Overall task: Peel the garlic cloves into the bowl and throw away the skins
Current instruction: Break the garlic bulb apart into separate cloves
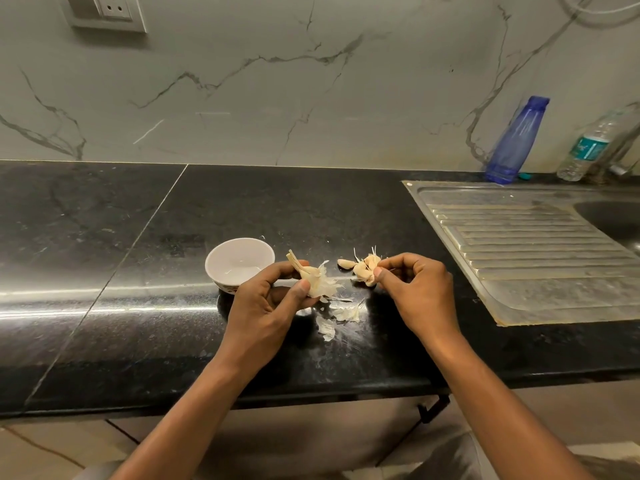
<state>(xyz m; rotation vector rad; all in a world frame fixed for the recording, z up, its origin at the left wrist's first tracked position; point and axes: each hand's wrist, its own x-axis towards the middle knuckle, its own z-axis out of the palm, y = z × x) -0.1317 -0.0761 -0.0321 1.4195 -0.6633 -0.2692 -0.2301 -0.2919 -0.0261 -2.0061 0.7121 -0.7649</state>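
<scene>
A small white bowl (239, 261) stands on the black counter (138, 271), and no cloves show inside it. My left hand (273, 303) grips the garlic stem with its papery skins (313, 277) just right of the bowl. My right hand (415, 289) pinches a bit of skin beside a small heap of garlic cloves (362, 268) lying on the counter. Loose skins (334, 318) lie on the counter below and between my hands.
A steel sink drainboard (526, 251) takes up the right side, with the basin at the far right edge. A blue bottle (516, 140) and a clear water bottle (588, 147) stand against the marble wall. A wall socket (107, 10) is at top left.
</scene>
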